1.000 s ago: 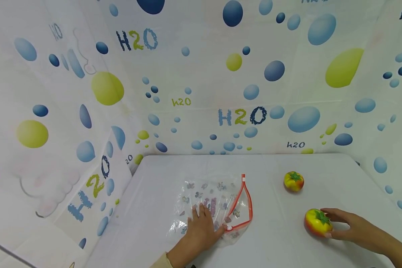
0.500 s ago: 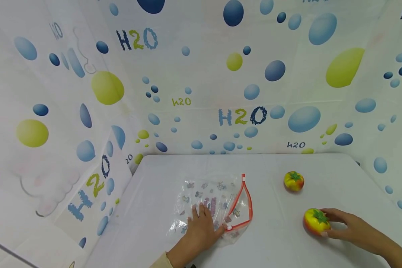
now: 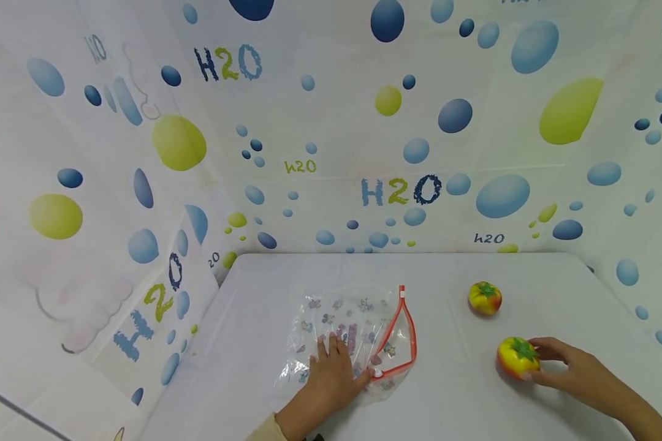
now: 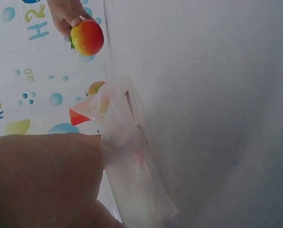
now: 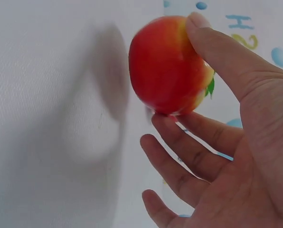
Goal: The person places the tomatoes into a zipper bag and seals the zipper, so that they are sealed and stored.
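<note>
My right hand pinches a yellow-and-red toy fruit with a green leafy top, thumb on one side and fingertips on the other. In the right wrist view, a gap and a shadow show between the fruit and the white table. My left hand lies with spread fingers on a clear plastic zip bag printed with small figures. The bag's red zip edge stands apart in a loop on its right side, and my left thumb touches its near end. Part of the bag is hidden under the hand.
A second toy fruit of the same kind sits on the white table, behind the held one. A curtain printed with bubbles and "H2O" surrounds the table at the back and sides.
My right hand has moved a little left and away from me, carrying the toy fruit along. The left hand and the bag have stayed in place.
</note>
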